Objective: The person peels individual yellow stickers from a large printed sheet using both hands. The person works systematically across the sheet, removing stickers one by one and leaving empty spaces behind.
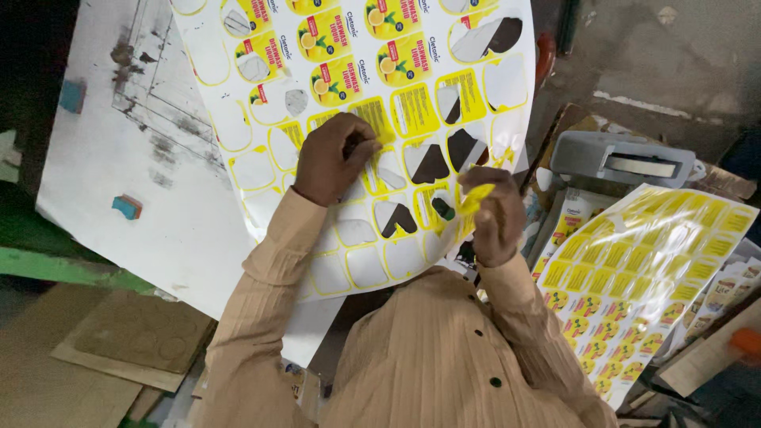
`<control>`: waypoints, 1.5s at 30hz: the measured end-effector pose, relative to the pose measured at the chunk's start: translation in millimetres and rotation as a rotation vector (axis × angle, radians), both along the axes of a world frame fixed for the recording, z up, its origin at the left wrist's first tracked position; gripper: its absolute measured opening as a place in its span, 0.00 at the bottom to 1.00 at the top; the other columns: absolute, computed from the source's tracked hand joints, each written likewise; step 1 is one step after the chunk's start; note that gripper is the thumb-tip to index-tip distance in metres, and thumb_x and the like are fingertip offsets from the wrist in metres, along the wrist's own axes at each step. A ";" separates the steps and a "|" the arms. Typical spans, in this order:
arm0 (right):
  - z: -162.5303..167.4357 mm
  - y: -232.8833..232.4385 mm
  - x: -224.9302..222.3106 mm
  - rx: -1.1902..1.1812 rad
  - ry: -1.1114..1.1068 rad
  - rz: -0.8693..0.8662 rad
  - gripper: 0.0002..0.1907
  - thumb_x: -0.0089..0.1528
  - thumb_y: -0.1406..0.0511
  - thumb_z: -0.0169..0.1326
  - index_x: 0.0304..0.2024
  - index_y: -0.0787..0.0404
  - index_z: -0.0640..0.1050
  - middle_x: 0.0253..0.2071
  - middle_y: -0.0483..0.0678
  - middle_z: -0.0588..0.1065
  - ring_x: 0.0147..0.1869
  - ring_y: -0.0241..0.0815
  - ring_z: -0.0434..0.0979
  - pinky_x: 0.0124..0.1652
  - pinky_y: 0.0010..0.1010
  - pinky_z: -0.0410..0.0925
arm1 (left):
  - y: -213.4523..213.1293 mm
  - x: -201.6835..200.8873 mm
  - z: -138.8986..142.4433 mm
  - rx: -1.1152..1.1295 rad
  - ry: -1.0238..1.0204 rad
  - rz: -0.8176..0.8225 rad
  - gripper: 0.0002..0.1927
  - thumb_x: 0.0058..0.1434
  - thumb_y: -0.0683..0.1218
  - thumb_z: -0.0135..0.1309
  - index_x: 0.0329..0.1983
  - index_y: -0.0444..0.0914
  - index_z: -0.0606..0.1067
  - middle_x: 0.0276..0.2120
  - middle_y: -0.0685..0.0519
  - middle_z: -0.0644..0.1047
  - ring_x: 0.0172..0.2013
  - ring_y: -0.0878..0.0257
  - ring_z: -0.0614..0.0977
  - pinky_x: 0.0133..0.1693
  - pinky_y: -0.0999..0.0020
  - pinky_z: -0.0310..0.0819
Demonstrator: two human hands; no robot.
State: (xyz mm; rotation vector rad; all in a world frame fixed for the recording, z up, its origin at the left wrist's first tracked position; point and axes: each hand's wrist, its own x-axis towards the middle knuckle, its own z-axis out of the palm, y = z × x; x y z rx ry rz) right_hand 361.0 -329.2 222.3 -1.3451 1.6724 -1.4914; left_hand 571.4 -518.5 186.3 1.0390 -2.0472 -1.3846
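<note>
The left hand (333,158) lies on the big sticker sheet (357,119), with its fingers bent and its fingertips pressing at the edge of a yellow sticker (372,119), as if picking it loose. The right hand (493,215) is at the lower right edge of the same sheet. It pinches a small yellow peeled sticker (473,196) between thumb and fingers.

The sheet rests in front of the person, held up across the lap and tilted. Many spots on it are already bare, white or dark shapes with yellow rims. Rows of yellow labels with lemon pictures are still on it near the top.

So the step in hand looks like peeling labels off one by one. To lift a corner cleanly calls for a careful fingernail and a slow pull, so the sticker does not tear or fold onto itself.

To the right lies a second sticker sheet (642,277), shiny and full. Behind it sits a grey tape dispenser (622,158). On the left is a white board (151,158), and brown cardboard (127,341) lies on the floor.
</note>
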 end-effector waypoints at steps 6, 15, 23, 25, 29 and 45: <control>-50.8 65.6 -38.6 0.194 -0.138 -0.486 0.10 0.72 0.68 0.48 0.50 0.70 0.76 0.45 0.51 0.77 0.46 0.36 0.76 0.49 0.29 0.71 | 4.5 33.0 -4.3 0.357 0.248 0.220 0.05 0.69 0.38 0.56 0.47 0.34 0.74 0.35 0.56 0.77 0.32 0.73 0.76 0.33 0.76 0.70; -89.9 94.7 -44.0 0.457 0.118 -0.592 0.10 0.64 0.71 0.63 0.39 0.66 0.73 0.33 0.52 0.76 0.33 0.38 0.76 0.33 0.31 0.71 | -1.2 50.7 4.3 0.142 0.169 0.351 0.05 0.70 0.36 0.54 0.48 0.31 0.74 0.37 0.54 0.77 0.34 0.71 0.76 0.37 0.75 0.72; -68.0 65.1 -46.2 0.212 0.632 -0.409 0.13 0.60 0.81 0.50 0.42 0.62 0.77 0.48 0.55 0.74 0.50 0.50 0.77 0.46 0.34 0.71 | 5.9 20.2 27.8 -0.160 0.054 0.223 0.08 0.67 0.33 0.55 0.48 0.34 0.75 0.43 0.47 0.77 0.40 0.60 0.81 0.41 0.69 0.77; -67.8 63.8 -47.8 0.247 0.534 -0.410 0.11 0.62 0.75 0.54 0.44 0.59 0.80 0.47 0.56 0.71 0.47 0.46 0.75 0.41 0.29 0.70 | 7.0 13.1 33.9 -0.197 0.032 0.172 0.11 0.65 0.33 0.55 0.50 0.35 0.75 0.44 0.47 0.77 0.42 0.56 0.81 0.44 0.65 0.78; -69.3 59.8 -49.5 0.506 0.214 -0.512 0.08 0.66 0.70 0.59 0.48 0.60 0.81 0.40 0.53 0.73 0.40 0.43 0.73 0.40 0.35 0.69 | 8.2 -0.5 40.8 -0.265 0.011 0.113 0.14 0.64 0.34 0.56 0.52 0.34 0.75 0.47 0.44 0.77 0.48 0.48 0.80 0.51 0.58 0.76; 3.4 -61.6 -114.1 0.377 -0.501 -0.070 0.25 0.70 0.56 0.56 0.62 0.68 0.74 0.50 0.45 0.77 0.50 0.31 0.74 0.48 0.23 0.68 | 21.3 -36.0 29.2 -0.490 -0.220 -0.096 0.32 0.62 0.47 0.63 0.68 0.37 0.69 0.70 0.38 0.64 0.69 0.38 0.64 0.68 0.45 0.57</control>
